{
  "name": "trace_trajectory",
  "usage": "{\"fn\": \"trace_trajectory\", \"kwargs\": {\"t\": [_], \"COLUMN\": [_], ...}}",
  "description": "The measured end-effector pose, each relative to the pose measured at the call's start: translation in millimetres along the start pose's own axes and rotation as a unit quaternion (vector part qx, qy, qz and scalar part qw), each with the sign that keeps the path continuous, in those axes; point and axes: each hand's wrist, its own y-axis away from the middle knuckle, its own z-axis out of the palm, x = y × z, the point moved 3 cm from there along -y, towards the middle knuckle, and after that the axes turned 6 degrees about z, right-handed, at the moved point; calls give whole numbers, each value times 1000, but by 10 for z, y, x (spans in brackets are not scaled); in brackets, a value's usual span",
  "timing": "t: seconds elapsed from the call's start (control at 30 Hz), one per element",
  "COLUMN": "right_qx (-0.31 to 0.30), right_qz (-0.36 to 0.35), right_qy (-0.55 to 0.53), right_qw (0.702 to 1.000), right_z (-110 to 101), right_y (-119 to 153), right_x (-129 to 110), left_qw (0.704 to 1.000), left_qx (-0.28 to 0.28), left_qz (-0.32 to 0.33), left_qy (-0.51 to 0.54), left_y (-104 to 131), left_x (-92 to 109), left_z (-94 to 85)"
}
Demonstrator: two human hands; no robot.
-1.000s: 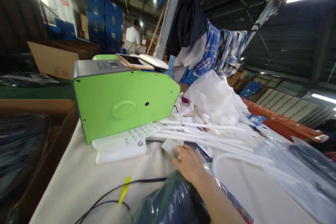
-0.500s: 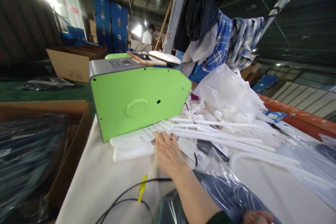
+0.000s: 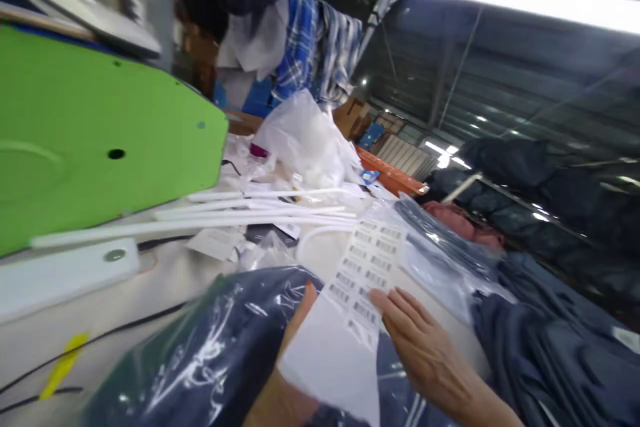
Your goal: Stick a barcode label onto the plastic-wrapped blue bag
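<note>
A white sheet of barcode labels (image 3: 361,280) is raised over a clear plastic bag with dark folded fabric (image 3: 215,347). My left hand (image 3: 287,380) grips the sheet's lower left side, its palm partly hidden behind the paper. At the sheet's right edge, my right hand (image 3: 425,353) has its fingers together, the tips on the labels; its thumb is out of sight. Part of the bag lies beneath both hands.
At left stands a green-sided machine (image 3: 100,127), a white flat strip (image 3: 70,277) before it. White tubes (image 3: 260,213) lie across the table behind the bag. A cord with a yellow tag (image 3: 65,363) is at front left. Dark garments (image 3: 530,340) lie at right.
The view has swung right. My left hand has lifted the label sheet off the table beside the green machine and brought it over the bag. My right hand has come up to the sheet.
</note>
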Motion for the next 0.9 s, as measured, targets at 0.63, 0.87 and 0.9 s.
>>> {"fn": "trace_trajectory", "kwargs": {"t": [0.63,0.87,0.9], "right_qx": [97,137,138], "right_qz": [515,575,583], "right_qy": [-225,-315,-330], "right_qw": [821,743,729], "right_z": [43,289,299], "right_y": [552,604,600], "right_x": [-838,-893,-891], "left_qw": [972,970,970], "left_qx": [44,39,37], "left_qz": [-55,-46,-46], "left_qy": [-226,-235,-237], "left_y": [46,33,32], "left_x": [-265,-292,-295], "left_z": [3,-11,-11]}}
